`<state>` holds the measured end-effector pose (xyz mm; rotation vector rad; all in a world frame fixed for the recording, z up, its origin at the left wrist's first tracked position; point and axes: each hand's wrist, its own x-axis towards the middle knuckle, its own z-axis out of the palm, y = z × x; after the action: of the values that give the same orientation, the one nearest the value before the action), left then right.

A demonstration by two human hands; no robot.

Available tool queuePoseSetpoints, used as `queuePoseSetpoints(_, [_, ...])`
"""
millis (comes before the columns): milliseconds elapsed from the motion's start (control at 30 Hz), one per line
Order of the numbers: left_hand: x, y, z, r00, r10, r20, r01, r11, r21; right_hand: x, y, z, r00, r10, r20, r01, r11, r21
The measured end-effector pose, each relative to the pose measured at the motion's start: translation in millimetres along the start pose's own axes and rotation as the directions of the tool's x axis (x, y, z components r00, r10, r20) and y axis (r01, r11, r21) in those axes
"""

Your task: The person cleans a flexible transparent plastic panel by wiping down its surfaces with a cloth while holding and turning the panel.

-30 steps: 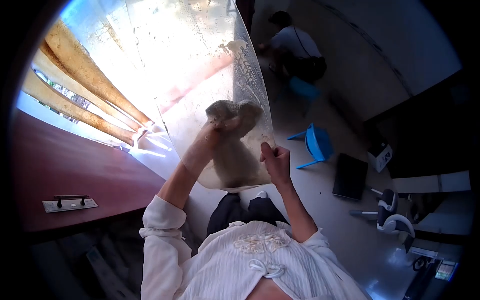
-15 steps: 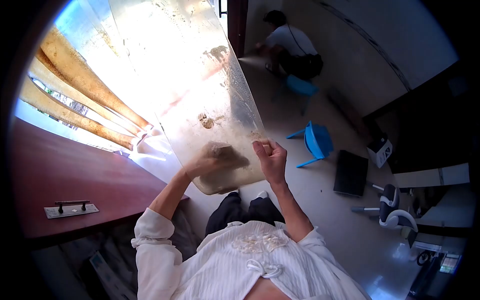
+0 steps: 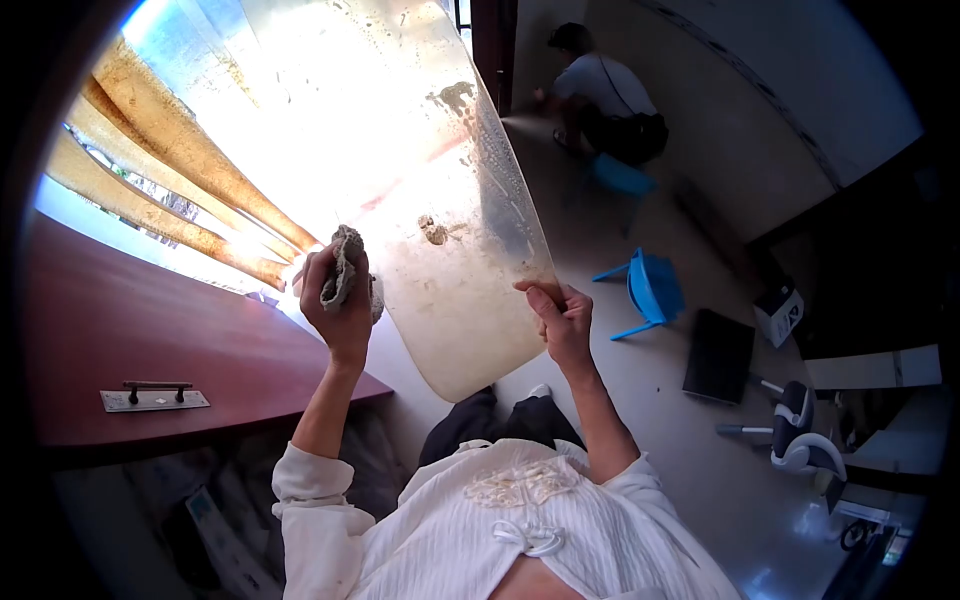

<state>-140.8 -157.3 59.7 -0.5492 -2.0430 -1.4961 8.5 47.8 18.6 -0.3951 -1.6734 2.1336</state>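
Observation:
A wide, translucent plastic curtain strip [image 3: 460, 320] hangs down in front of me, with brown smudges and dirt specks on its surface. My right hand [image 3: 566, 322] pinches its right edge near the lower end, thumb on top. Just off the strip's left edge, my left hand [image 3: 336, 312] is raised and closed around a crumpled grey rag [image 3: 344, 266]. Brown stains [image 3: 432, 230] mark the strip between my two hands. Bright light washes out its upper part.
Yellowed curtain strips [image 3: 190, 155] hang at the left above a dark red panel with a metal handle [image 3: 154, 396]. A person [image 3: 610, 95] crouches at the back near a spray of mist. Blue chairs, one nearer [image 3: 655, 288], and a black flat object [image 3: 718, 355] stand right.
My left hand has come away from the lower part of the strip, moving up and left with the rag. My right hand keeps its grip on the edge.

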Motion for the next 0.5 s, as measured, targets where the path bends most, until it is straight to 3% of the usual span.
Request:
queuePoseSetpoints(67, [2.7,14.2,-0.1,1.0,0.015,0.004,-0.015,0.999,-0.04,-1.1,2.5,-0.2,1.0,0.0,-0.006,0.001,1.0,0.015])
queuePoseSetpoints(167, [6.7,34.5,8.2,0.978,0.205,0.041,-0.2,0.975,-0.1,-3.8,-0.8,5.0,1.0,0.006,-0.025,-0.006,1.0,0.005])
queuePoseSetpoints(200, [4.8,43.8,13.1,0.992,0.086,0.092,-0.072,0.987,-0.142,-5.1,-2.0,8.4,0.999,0.011,-0.034,-0.012,1.0,-0.013])
queuePoseSetpoints(267, [12.1,47.3,26.6,0.949,0.211,0.232,-0.223,0.974,0.028,-6.2,-7.0,11.9,1.0,0.015,-0.023,-0.016,0.999,-0.033])
queuePoseSetpoints(333, [-2.2,37.2,54.6,0.958,0.125,0.259,-0.143,0.988,0.053,-8.4,-13.5,15.9,0.996,0.069,0.048,-0.068,0.997,-0.019])
queuePoseSetpoints(400, [-33.4,43.6,60.2,0.868,0.173,0.465,-0.16,0.985,-0.069,-4.3,-6.4,18.5,0.993,0.114,0.03,-0.113,0.993,-0.034])
queuePoseSetpoints(467, [-52.4,46.1,56.0,0.75,0.267,0.605,-0.255,0.961,-0.108,-1.4,0.1,13.5,0.988,0.157,0.002,-0.156,0.986,-0.059])
queuePoseSetpoints(500, [-42.0,39.3,53.4,0.688,0.352,0.634,-0.374,0.921,-0.106,-1.4,3.2,9.6,0.985,0.169,0.019,-0.166,0.981,-0.101])
